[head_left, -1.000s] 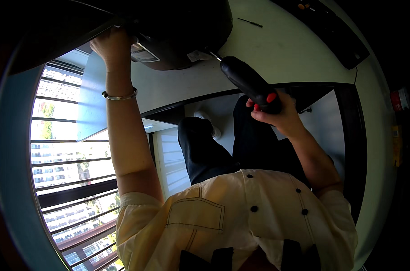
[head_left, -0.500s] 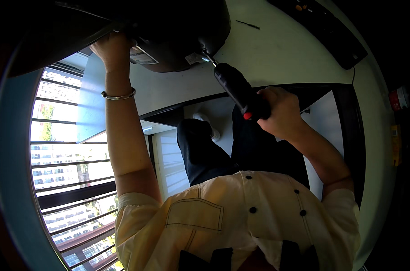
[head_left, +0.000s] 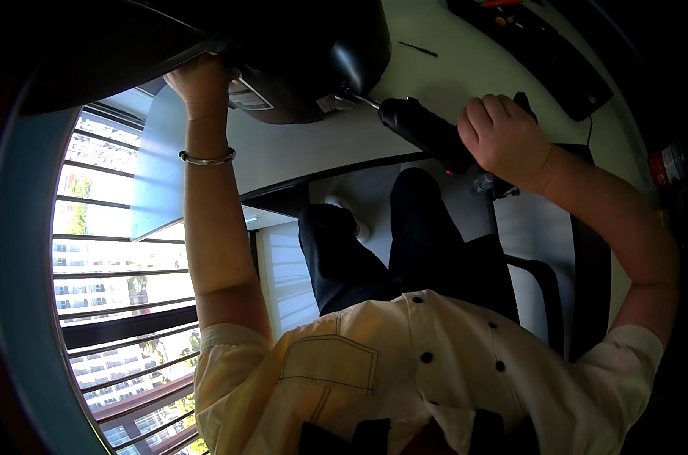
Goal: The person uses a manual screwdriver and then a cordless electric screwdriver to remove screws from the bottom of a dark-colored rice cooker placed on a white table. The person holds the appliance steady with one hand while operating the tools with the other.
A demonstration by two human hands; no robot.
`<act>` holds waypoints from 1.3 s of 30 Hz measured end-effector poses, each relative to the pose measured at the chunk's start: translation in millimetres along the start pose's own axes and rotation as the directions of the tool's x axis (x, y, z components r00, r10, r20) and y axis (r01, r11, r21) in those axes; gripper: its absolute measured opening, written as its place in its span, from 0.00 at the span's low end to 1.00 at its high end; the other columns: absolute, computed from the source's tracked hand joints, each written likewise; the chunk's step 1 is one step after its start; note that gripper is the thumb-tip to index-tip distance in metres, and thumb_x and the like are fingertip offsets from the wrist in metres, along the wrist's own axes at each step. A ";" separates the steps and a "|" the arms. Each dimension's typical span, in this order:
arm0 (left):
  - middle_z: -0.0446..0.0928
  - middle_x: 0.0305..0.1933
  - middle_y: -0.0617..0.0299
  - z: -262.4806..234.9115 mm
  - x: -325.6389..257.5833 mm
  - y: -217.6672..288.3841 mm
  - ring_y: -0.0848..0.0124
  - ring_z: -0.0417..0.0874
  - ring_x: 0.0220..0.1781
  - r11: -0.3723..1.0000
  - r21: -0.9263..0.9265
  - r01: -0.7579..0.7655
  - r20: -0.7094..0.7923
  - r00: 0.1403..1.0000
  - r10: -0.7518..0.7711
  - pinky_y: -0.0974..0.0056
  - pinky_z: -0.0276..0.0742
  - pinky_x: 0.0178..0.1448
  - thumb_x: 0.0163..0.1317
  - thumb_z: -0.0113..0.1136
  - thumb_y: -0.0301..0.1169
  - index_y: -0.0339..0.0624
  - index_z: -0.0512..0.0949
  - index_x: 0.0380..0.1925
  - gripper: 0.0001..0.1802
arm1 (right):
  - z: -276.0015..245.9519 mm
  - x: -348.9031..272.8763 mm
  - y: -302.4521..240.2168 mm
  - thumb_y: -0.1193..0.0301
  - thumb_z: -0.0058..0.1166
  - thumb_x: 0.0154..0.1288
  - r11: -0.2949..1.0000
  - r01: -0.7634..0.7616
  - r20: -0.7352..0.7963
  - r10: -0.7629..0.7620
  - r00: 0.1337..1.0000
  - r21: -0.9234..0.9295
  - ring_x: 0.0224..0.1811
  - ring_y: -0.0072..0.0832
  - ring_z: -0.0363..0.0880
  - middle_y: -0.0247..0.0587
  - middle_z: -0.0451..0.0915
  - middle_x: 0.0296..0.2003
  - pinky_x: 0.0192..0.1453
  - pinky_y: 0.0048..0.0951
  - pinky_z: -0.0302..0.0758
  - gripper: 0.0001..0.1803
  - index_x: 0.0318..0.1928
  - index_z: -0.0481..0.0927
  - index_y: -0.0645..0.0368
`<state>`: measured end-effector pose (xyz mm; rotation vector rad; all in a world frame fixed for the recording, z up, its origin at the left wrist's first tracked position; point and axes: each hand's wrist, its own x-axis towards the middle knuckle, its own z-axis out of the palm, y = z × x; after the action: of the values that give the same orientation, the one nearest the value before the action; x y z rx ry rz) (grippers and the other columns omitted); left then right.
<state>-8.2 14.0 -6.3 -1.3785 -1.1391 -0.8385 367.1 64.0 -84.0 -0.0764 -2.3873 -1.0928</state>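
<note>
A large black rounded casing (head_left: 306,80) with pale labels on its lower side rests on the pale table (head_left: 321,145). My left hand (head_left: 202,85) grips its left lower edge; the fingertips are lost in the dark. In my right hand (head_left: 507,142) is a black electric screwdriver (head_left: 421,127) with a small red part at its rear underside. The fingers are wrapped round its back end. Its thin metal shaft points left, and the tip meets the casing beside a silvery label (head_left: 330,103).
A thin dark rod (head_left: 418,48) lies on the table beyond the screwdriver. Farther right is a long black device (head_left: 541,57) with orange parts and a cord. A red-and-white container (head_left: 666,164) stands at the far right. Barred windows (head_left: 116,254) are at left, a black armrest (head_left: 545,292) below.
My right hand and the screwdriver's rear end have swung right and away from my body, so the tool lies flatter. Its tip stays at the casing. The left hand has shifted slightly right.
</note>
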 end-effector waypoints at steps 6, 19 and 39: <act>0.76 0.21 0.59 1.4 0.4 6.4 0.57 0.76 0.22 0.933 -0.221 0.284 0.012 0.957 -0.289 0.58 0.72 0.27 0.42 0.56 0.27 0.42 0.76 0.19 0.02 | 0.8 3.0 6.7 0.74 0.51 0.43 0.997 0.011 0.022 -0.009 1.000 -0.081 0.29 0.28 0.70 0.38 0.71 0.25 0.34 0.23 0.70 0.09 0.30 0.75 0.62; 0.78 0.23 0.61 -2.8 5.1 15.7 0.60 0.78 0.23 0.897 -0.272 0.349 0.040 0.935 -0.352 0.62 0.74 0.28 0.42 0.56 0.27 0.44 0.78 0.20 0.04 | -23.9 -0.3 -27.3 0.71 0.65 0.33 0.603 -0.577 0.359 0.453 0.816 0.551 0.33 0.35 0.75 0.38 0.73 0.31 0.37 0.31 0.73 0.21 0.33 0.74 0.59; 0.79 0.26 0.60 -0.2 -3.7 2.0 0.61 0.79 0.27 0.902 -0.227 0.366 0.081 0.930 -0.358 0.60 0.75 0.34 0.45 0.59 0.33 0.44 0.79 0.23 0.06 | -11.7 1.2 -100.6 0.72 0.63 0.44 -0.636 -0.401 0.749 0.512 0.421 0.660 0.25 0.17 0.69 0.30 0.74 0.22 0.32 0.21 0.67 0.10 0.28 0.76 0.60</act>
<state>-7.3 13.3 -10.4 -1.3999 -1.3841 -1.2560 345.5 -12.5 -146.8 -0.7236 -1.6394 1.5440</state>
